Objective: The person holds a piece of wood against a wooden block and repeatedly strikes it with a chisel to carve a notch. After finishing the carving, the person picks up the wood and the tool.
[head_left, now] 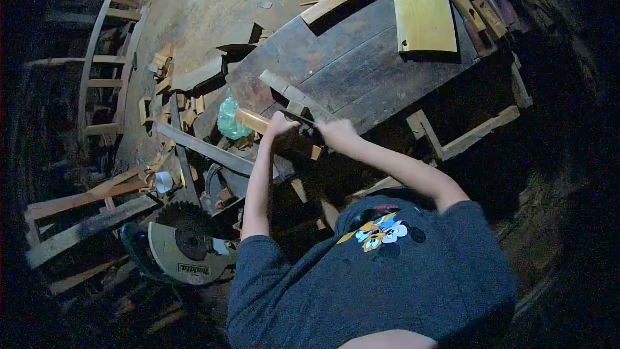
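My left hand (282, 124) is closed over a short wooden piece (252, 120) at the front edge of the dark workbench (361, 45). The light brown end of this piece sticks out to the left of the hand. Close by on the right, my right hand (337, 134) is smeared by motion, its fingers curled at the bench edge. A thin dark strip runs between the two hands, too blurred to name. Just beyond them, a pale wooden batten (287, 90) lies slanted on the bench, with a small block (297, 108) against it.
On the bench lie a yellowish board (424, 18) and a long plank (347, 1). A circular saw (187, 252) with an exposed blade stands at lower left. Wood offcuts (187, 106), a green plastic bag (231, 118) and a ladder-like frame (106, 64) are on the left.
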